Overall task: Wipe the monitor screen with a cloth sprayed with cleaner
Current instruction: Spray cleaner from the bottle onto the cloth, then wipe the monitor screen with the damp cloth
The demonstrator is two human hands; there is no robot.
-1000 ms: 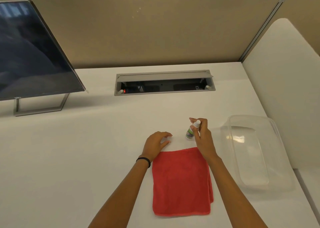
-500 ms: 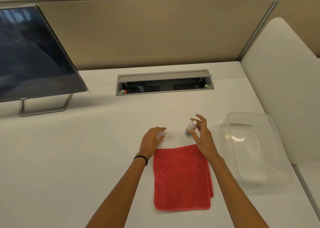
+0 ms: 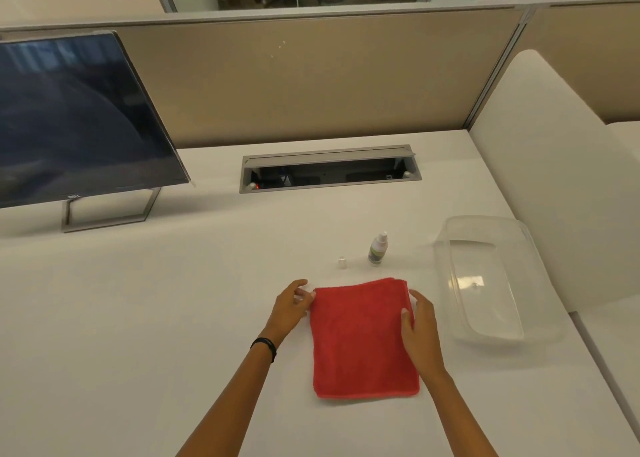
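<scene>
A folded red cloth lies flat on the white desk in front of me. My left hand touches its upper left edge with the fingertips. My right hand rests on its right edge, thumb on top of the cloth. Just beyond the cloth stands a small spray bottle, uncapped, with its clear cap standing to its left. Both are free of my hands. The dark monitor stands at the far left on a metal stand.
A clear plastic bin sits to the right of the cloth. An open cable tray is set into the desk at the back. A tan partition runs behind, and a white curved divider rises on the right.
My right hand has let go of the spray bottle, which now stands alone. My left hand has left the cap on the desk. Both hands moved back to the cloth's edges.
</scene>
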